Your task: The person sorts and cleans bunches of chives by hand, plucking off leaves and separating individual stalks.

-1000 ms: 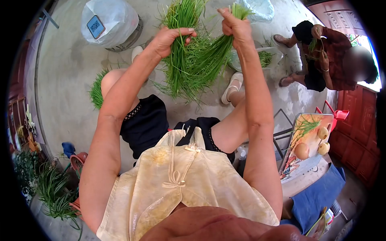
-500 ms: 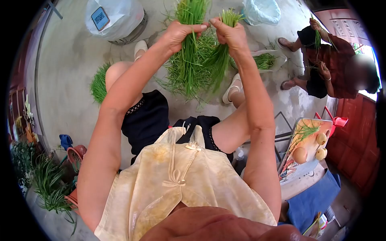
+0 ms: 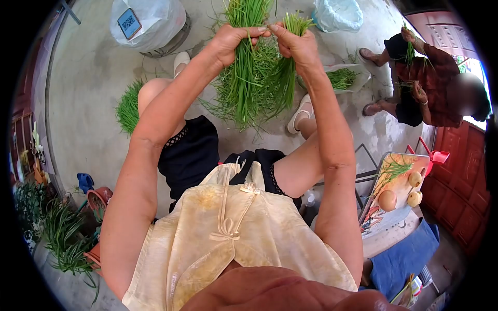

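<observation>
My left hand (image 3: 232, 43) is wrapped round a thick bunch of green chives (image 3: 246, 78), whose leaves hang down below the fist. A smaller bunch of chives (image 3: 282, 83) is in the closed fist of my right hand (image 3: 300, 47), its pale cut ends poking up above the fingers. The two thumbs and fingertips meet between the bunches; whether a loose stalk is pinched there is too small to tell. Under both bunches a heap of loose chives (image 3: 223, 93) lies on the concrete floor, partly hidden by the hanging leaves.
Another chive pile (image 3: 128, 108) lies by my left knee. A bag-covered bin (image 3: 155, 26) carries a phone (image 3: 129, 24). A bluish plastic-lined bucket (image 3: 338, 16) and a clear bag (image 3: 358, 78) stand ahead right. Another person (image 3: 425, 78) holds chives. A tray (image 3: 384, 220) bears round items.
Both hands stay almost in place, thumbs still together. The bunch in my right hand hangs slightly straighter. Little else differs.
</observation>
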The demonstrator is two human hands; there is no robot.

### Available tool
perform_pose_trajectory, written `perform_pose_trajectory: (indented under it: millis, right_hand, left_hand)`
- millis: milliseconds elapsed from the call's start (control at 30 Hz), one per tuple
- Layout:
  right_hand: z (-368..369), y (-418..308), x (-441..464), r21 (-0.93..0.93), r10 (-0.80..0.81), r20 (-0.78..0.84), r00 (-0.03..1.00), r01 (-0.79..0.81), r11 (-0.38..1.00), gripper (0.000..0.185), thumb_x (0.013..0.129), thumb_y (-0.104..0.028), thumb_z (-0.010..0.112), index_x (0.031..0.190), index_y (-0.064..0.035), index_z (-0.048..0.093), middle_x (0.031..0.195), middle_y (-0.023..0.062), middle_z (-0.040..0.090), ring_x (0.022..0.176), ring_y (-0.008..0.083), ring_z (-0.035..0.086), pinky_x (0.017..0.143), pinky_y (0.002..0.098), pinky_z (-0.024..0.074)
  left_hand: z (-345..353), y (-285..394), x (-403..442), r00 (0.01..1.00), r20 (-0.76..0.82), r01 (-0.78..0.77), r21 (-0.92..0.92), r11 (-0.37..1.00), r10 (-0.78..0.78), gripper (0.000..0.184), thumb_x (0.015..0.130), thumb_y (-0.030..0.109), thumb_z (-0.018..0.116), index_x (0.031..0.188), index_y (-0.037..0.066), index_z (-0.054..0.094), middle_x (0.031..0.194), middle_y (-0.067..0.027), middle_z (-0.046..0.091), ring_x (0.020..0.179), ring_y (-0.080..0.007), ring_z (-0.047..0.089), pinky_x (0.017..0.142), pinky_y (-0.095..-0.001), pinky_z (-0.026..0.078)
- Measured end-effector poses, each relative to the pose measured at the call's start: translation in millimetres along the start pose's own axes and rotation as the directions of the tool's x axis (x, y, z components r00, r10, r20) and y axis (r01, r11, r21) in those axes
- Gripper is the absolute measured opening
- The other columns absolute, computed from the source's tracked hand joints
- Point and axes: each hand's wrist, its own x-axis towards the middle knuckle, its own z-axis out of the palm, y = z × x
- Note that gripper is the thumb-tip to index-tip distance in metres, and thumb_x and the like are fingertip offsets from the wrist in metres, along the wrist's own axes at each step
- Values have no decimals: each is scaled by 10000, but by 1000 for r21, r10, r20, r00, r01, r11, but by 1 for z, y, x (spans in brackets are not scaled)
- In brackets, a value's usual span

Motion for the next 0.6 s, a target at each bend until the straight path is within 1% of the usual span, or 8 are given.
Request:
perform_pose_trajectory:
  millis: [67,167,267,367,467,567,600]
  right_hand:
    - [0,-3,-1,-42,-13,-12,1000,13,999,134,805,-158,697,845,-53,623,564,-67,472,432,26,350,396,210,230]
    - [-2,-4,-3,-56,-21,3,1000,22,998,154,800,-170,706,857,-49,631,583,-66,494,453,23,378,405,201,253]
    - [0,-7,-5,-116,-29,-18,999,27,993,166,800,-184,708,865,-47,640,603,-66,513,479,22,398,422,197,276]
    - [1,-6,-4,-170,-97,-5,995,95,981,129,851,-169,655,840,-47,614,549,-71,451,441,20,348,402,201,232]
    - [-8,-2,-1,-256,-87,-29,996,77,964,160,804,-189,701,868,-52,648,619,-64,526,517,19,422,454,199,321]
    - [-11,6,3,-305,-184,-66,981,155,940,163,806,-198,699,862,-52,652,623,-62,529,522,22,431,462,200,336]
    - [-13,6,5,-295,-200,-89,976,166,941,161,808,-198,696,859,-51,654,620,-64,528,524,23,431,464,200,337]
  left_hand:
    - [-1,0,1,1000,22,12,-11,1000,-12,175,807,164,687,891,11,679,582,46,515,525,-72,492,504,-238,446]
    - [-1,-1,2,1000,21,23,-1,1000,-23,164,807,158,686,887,15,681,570,50,506,525,-80,499,500,-251,448]
    - [-3,-1,2,999,22,27,15,1000,-28,165,810,163,684,889,19,683,562,52,500,528,-89,507,516,-264,458]
    - [-4,-1,2,996,49,78,-14,997,-77,171,822,173,674,902,22,676,564,51,490,526,-100,499,531,-281,458]
    - [-7,-1,2,981,158,122,-54,991,-112,178,834,181,662,920,26,666,573,50,479,531,-104,489,544,-290,452]
    - [-7,0,3,985,131,112,-21,993,-109,179,840,185,653,926,29,659,574,52,457,542,-102,481,546,-285,442]
    - [-6,0,3,988,123,99,-38,994,-93,180,838,181,654,934,29,658,585,47,479,541,-99,480,548,-279,443]
